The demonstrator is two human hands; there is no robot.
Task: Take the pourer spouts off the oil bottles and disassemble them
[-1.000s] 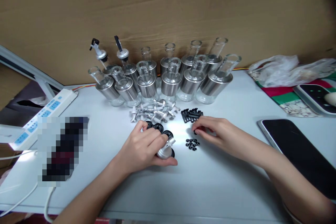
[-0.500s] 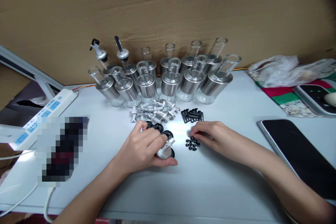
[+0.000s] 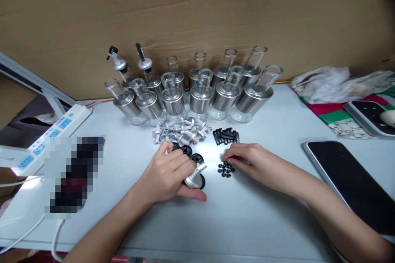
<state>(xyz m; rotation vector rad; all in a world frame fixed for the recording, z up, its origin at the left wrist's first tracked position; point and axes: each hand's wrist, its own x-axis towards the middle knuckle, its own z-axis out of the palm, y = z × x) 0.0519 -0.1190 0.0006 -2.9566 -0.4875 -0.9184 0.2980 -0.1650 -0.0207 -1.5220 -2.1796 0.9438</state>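
Note:
My left hand is closed round a silver pour spout, which has a black rubber base edge and a short tube pointing up and to the right. Black round stopper parts lie beside its fingers, partly covered by the hand. My right hand pinches with thumb and forefinger at the top of a pile of small black caps; the fingertips hide whatever is between them. Behind the hands are a heap of silver pour spouts and a group of black levers.
Two rows of glass bottles with steel sleeves stand along the cardboard wall; two at the back left carry spouts. A power strip and a pixelated phone-like object lie left. At right are another phone and a plastic bag.
The pour spout in my left hand has turned slightly, showing more of its black edge, and the thumb has shifted a little. My right hand stays almost in place at the small caps.

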